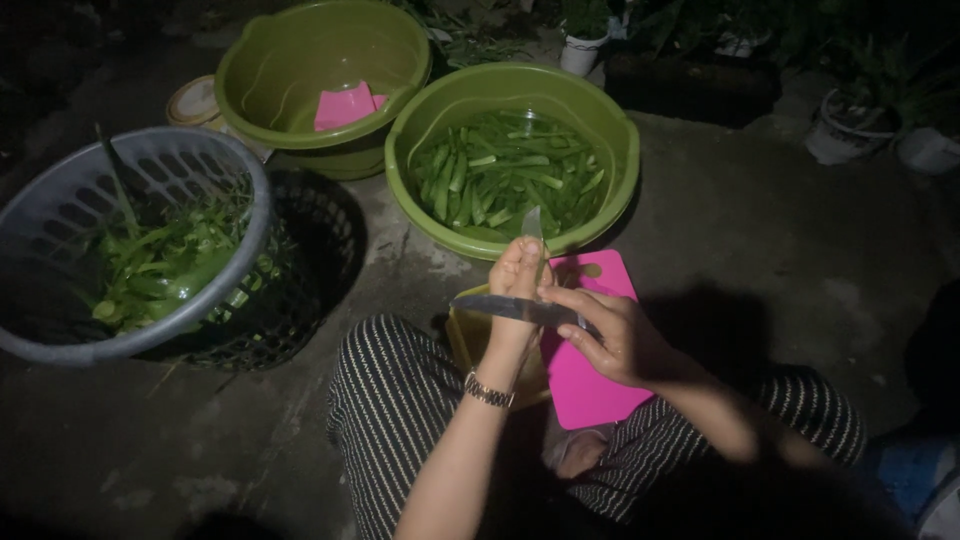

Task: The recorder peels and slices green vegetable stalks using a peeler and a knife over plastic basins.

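Above striped trousers, the right hand [615, 335] grips a steel knife [515, 309] over a flat pink cutting board [590, 385]; the left hand [520, 272] pinches a pale stalk piece [532, 224]. Beyond sits a round green plastic basin [610, 130] of cut stems.

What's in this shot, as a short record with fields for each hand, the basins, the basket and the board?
left hand: holds a pale stalk piece upright
right hand: holds knife against the stalk
near basin: green, holds cut green stalks in water
far basin: green, pink item inside
basket: grey, leafy greens
cutting board: pink, on the ground by the knees
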